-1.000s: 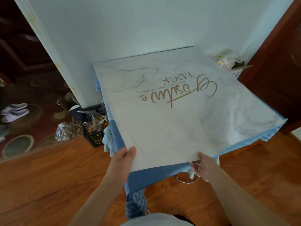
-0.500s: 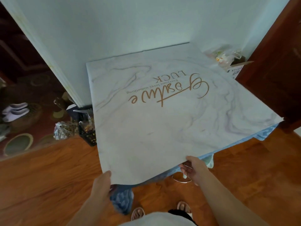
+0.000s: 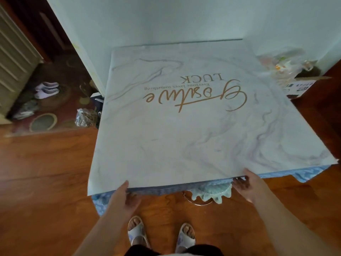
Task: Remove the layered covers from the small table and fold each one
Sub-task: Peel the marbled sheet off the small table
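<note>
Item 1, marbled top cover (image 3: 193, 130): large stiff-looking sheet, white with grey veining and gold script, lying over the small table against the pale wall (image 3: 166, 19); its near edge juts past the table front toward the person. Risk: judged likely to buckle or crease if only the near edge is drawn out, and its far right corner lies close to the clear plastic bag (image 3: 284, 69) in the cardboard box (image 3: 306, 84), which it could snag or tip when it slides. Item 2, blue patterned cover (image 3: 166, 190): next layer down, showing as a band beneath the sheet's front edge and hanging at both near corners. Risk: may drag off with the top sheet if the layers cling, so two covers come away tangled. Item 3, pale green scalloped cloth (image 3: 212, 193): hangs below the blue layer at front centre, above a metal ring (image 3: 197, 201); could slip to the floor unnoticed. Item 4, left hand (image 3: 127, 198): thumb on top of the sheet's near edge, fingers underneath, pinching it. Item 5, right hand (image 3: 247, 183): same clasp, thumb above and fingers below, further right. Risk: uneven pull between the hands would skew the sheet. Item 6, sandalled feet (image 3: 160, 235): directly under the overhang; hanging cloth could catch them.
</note>
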`<state>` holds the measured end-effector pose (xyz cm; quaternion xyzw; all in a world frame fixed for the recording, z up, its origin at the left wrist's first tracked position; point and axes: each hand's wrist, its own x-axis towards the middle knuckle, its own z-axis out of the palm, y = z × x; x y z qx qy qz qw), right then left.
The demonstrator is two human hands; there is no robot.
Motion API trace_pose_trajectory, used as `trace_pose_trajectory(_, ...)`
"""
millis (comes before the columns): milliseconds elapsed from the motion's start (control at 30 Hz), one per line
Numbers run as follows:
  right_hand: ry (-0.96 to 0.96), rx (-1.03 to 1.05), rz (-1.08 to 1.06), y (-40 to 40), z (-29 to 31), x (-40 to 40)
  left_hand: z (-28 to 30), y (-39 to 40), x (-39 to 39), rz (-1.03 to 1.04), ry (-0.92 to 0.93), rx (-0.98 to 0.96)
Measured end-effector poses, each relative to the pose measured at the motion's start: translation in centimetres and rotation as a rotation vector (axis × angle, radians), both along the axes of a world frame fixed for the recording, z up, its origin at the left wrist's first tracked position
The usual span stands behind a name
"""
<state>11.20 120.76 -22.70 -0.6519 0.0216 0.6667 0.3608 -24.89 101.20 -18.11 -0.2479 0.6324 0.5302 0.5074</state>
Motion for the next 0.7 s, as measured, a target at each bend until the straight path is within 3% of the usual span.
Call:
trace_pose_trajectory(233, 0.089, 0.021, -0.138, 3.5, -0.8, 1.6, -2.5, 3.3, 3.2, 0.088, -0.096, 0.14)
trace_pose_trajectory(700, 0.047, 0.027, -0.169, 1.0, 1.0, 1.9, -2.5, 2.6, 3.7, 0.222, -0.019, 0.078)
